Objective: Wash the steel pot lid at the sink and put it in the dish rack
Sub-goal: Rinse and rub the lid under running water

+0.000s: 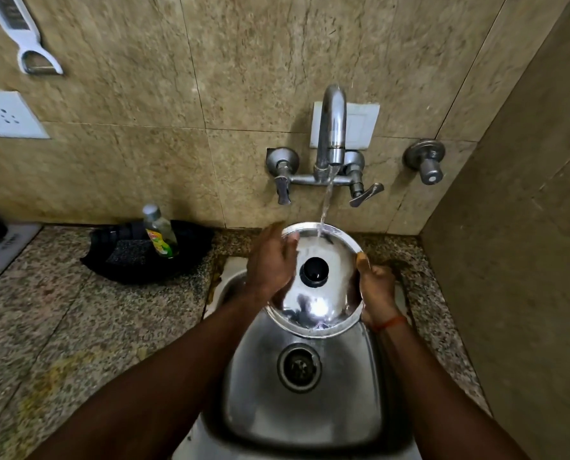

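The round steel pot lid [317, 303], with a black knob at its middle, is held tilted over the steel sink [260, 410]. Water runs from the tap [332, 127] onto the lid's far rim. My right hand [376, 290] grips the lid's right edge, thumb on the rim. My left hand [272, 260] lies flat on the lid's upper left face, fingers spread, slightly blurred. No dish rack is in view.
A dish soap bottle [160, 232] stands in a black tray [144, 257] on the granite counter [61, 327] left of the sink. Tap handles [365, 194] jut from the tiled wall. A side wall [526, 260] closes in on the right.
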